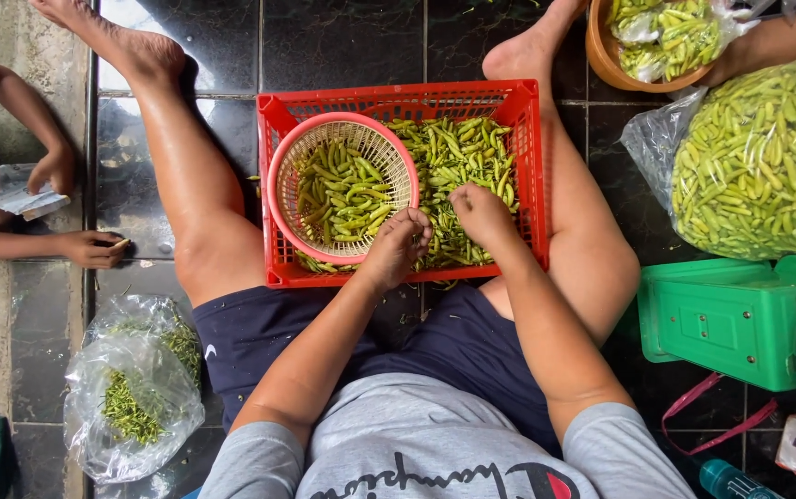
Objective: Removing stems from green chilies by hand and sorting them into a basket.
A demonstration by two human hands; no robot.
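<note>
Red crate (280, 185) of green chillies (472, 152) at frame centre, left hand (398, 248) pinched on a chilli at the pink basket (342, 188) rim, right hand (481, 212) curled, fingers pressed into the chillies

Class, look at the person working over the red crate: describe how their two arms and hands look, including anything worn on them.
Both arms are bare from above the elbow down. Short grey sleeves of a T-shirt with dark lettering on the chest cover only the upper arms. The left hand and right hand wear no gloves; no rings, watch or bracelets show on either wrist or on the fingers in view.
</note>
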